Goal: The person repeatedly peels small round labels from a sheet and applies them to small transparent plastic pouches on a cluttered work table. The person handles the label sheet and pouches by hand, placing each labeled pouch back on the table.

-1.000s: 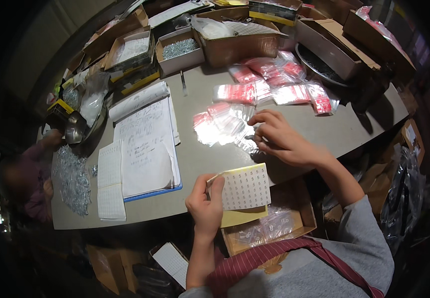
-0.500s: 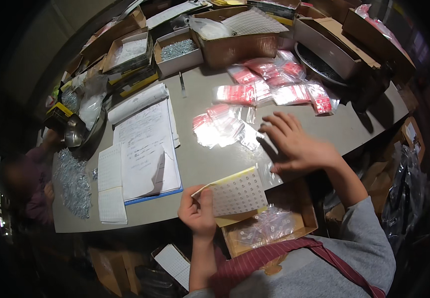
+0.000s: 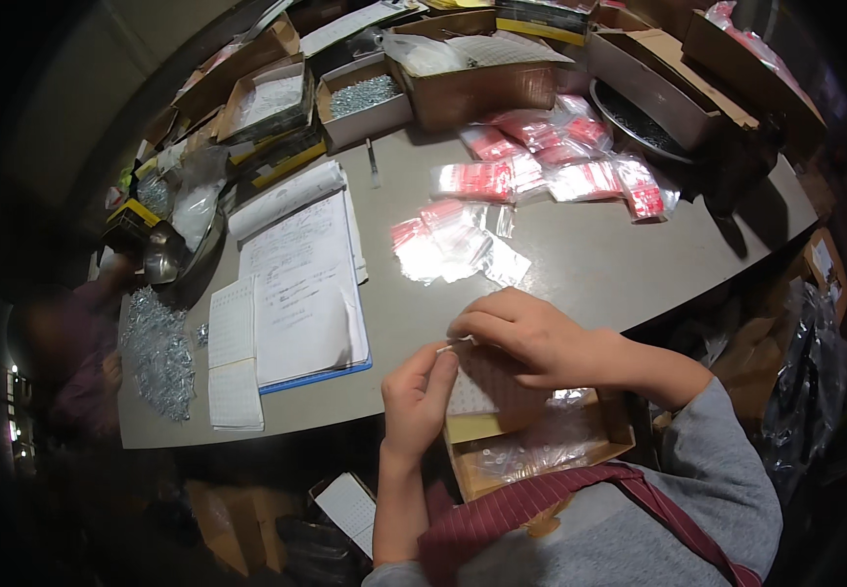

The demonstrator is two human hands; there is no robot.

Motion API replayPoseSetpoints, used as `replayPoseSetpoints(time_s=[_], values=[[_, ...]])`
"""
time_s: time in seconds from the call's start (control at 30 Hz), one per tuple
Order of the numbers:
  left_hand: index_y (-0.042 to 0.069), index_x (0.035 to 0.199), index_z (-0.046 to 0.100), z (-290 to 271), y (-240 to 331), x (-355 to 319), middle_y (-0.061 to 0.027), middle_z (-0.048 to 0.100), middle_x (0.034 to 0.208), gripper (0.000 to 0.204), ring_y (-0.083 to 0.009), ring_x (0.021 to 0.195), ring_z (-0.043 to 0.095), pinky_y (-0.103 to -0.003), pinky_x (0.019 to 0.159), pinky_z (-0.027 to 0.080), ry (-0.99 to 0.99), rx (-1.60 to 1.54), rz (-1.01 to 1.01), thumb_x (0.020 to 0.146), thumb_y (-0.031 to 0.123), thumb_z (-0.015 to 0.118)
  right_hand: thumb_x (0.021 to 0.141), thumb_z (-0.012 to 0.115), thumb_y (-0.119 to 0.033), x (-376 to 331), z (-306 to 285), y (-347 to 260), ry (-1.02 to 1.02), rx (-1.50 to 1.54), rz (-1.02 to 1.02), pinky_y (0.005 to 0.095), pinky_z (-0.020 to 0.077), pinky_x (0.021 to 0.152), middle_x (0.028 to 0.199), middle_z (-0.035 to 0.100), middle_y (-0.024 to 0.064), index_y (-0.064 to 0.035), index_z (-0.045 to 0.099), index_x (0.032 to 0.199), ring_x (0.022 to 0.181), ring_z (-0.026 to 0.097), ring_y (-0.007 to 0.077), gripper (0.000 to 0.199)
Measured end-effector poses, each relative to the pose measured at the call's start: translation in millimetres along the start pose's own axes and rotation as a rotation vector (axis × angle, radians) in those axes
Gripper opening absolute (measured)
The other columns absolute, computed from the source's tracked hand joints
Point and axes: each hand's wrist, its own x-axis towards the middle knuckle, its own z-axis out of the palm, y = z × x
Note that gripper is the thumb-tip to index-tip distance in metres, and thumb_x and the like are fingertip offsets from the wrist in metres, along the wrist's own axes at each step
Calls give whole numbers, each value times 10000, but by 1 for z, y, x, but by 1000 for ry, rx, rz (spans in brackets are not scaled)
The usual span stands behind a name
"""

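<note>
My left hand (image 3: 422, 396) pinches a sheet of small printed labels (image 3: 487, 386) between thumb and fingers at its left edge. Over the sheet's upper part lies my right hand (image 3: 531, 338), its fingertips closed on the top left corner beside my left thumb. The right palm hides much of the sheet. Just below, an open cardboard box (image 3: 619, 445) holds small clear plastic bags (image 3: 531, 450), some bearing round labels. On the table beyond my hands lies a loose pile of clear and red zip bags (image 3: 443, 245).
Left on the table are a clipboard with papers (image 3: 311, 323), a label booklet (image 3: 236, 362) and a heap of metal screws (image 3: 159, 352). Bundled red-printed bags (image 3: 580, 181), a pen (image 3: 374, 166) and a carton of screws (image 3: 365, 98) lie farther back. A co-worker's purple sleeve (image 3: 76, 362) shows far left.
My right hand, spread in the air to the right before, has come down and left onto the label sheet, closing at its corner. The whole view has shifted slightly.
</note>
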Motion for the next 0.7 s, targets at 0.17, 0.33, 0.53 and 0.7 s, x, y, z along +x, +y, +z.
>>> replayPoseSetpoints(time_s=[0.17,0.33,0.53,0.7], values=[[-59,1208,660,-12,7,2,-31,682,996,310,-84,929,583,-243,834,475,-131,-218,-104,1062,183,533,780,713,-116,14,11,-10,161,-111,-110,438,476,921,1041,629,145,-11,614,1067,1007,613,352,322],[-77,1227,637,-17,9,4,-46,670,1104,352,-99,1021,586,-250,908,459,-201,-412,-199,1077,210,499,762,670,-140,13,16,-10,228,-254,-219,405,490,911,1078,618,106,-36,651,1121,1032,611,293,375],[-63,1206,647,-24,17,7,-58,677,1119,361,-110,1033,605,-255,916,465,-254,-474,-277,1082,223,465,762,661,-136,11,25,0,327,-423,-375,406,490,919,1096,634,104,-32,665,1100,1041,615,265,354],[-44,1140,659,-22,20,10,-25,673,1071,331,-96,963,592,-242,872,458,-218,-564,-325,1081,221,469,787,649,-114,17,26,-12,306,-334,-301,409,493,922,1101,634,113,-12,661,1090,1063,610,263,320]])
